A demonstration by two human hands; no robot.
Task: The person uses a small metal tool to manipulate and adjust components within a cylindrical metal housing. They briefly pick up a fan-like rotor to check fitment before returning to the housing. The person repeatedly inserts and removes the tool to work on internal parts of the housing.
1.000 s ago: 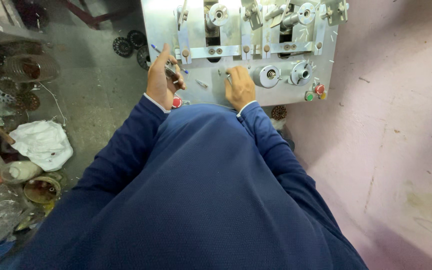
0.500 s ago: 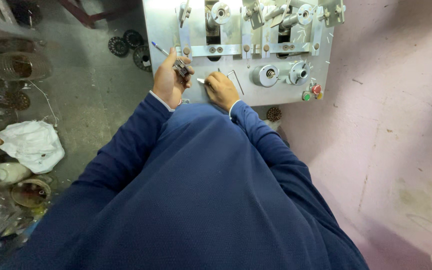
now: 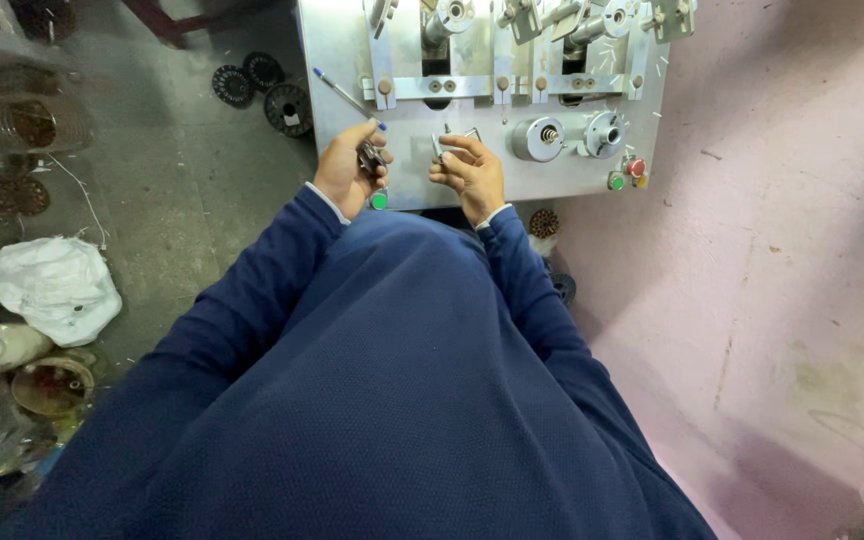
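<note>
Sleeves (image 3: 372,380) of dark blue fill the near part of the view, and past them your two hands meet at the front edge of the grey metal surface (image 3: 342,50). Your left hand (image 3: 347,172) has its fingers curled shut around a small dark metal part (image 3: 368,157), held just above the green button (image 3: 379,201). Your right hand (image 3: 472,172) pinches a thin bright clip (image 3: 439,147) between thumb and fingertips, touching the surface.

Both pieces look small, stiff and light, likely smooth steel and so a little slippery; I judge a fingertip pinch across the flat sides holds better than a palm grip. The clip looks thin enough to bend if squeezed hard.

Further on lie a blue pen (image 3: 347,97), two round spindles (image 3: 537,138), and red and green buttons (image 3: 628,174). Beyond those stand upright brackets (image 3: 432,88).
</note>
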